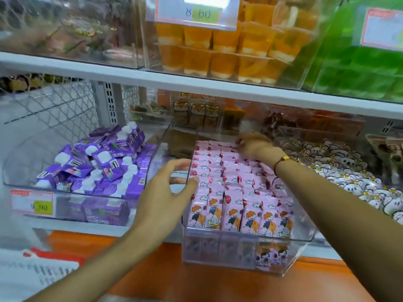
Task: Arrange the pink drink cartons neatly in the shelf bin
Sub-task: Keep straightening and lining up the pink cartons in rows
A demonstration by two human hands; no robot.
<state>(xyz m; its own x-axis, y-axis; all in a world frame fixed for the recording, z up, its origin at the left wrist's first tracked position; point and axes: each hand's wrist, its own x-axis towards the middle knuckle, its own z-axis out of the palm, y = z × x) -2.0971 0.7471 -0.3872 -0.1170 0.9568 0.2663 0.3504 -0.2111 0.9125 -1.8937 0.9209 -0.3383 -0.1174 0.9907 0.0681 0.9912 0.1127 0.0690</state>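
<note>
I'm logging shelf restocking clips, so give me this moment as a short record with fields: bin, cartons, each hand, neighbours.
bin: clear bin, pulled forward past the shelf edge
cartons: pink drink cartons standing upright in packed rows
left hand: left hand open, fingers at the bin's left wall
right hand: right hand reaching to the back rows, blurred; grip unclear
left neighbour: purple cartons heaped loosely in their bin
right neighbour: white packets
shelf above: orange cups

right hand (254, 147) blurred, grip unclear
</note>
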